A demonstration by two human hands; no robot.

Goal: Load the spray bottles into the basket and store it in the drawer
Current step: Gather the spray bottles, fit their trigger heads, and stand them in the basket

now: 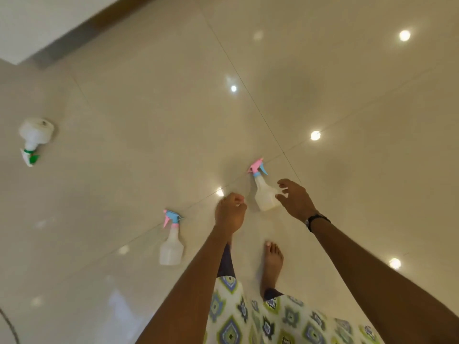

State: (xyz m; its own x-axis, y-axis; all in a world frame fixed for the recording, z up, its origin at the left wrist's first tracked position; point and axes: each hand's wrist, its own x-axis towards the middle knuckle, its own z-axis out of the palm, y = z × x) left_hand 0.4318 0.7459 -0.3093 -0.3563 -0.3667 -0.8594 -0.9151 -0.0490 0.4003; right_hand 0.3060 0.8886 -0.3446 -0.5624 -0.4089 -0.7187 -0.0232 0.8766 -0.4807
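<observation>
Reaching right hand (pixel 295 199) beside bottle (pixel 264 194)

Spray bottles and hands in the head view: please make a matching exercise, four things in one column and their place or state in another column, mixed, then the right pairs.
Things:
1. pink-headed bottle
2. blue-headed bottle
3. green-headed bottle
4. left hand

Places or states:
A. far left on the floor
B. closed into a fist
C. beside the open right hand
D. left of the left forearm

Pairs: 1-C, 2-D, 3-A, 4-B
</observation>
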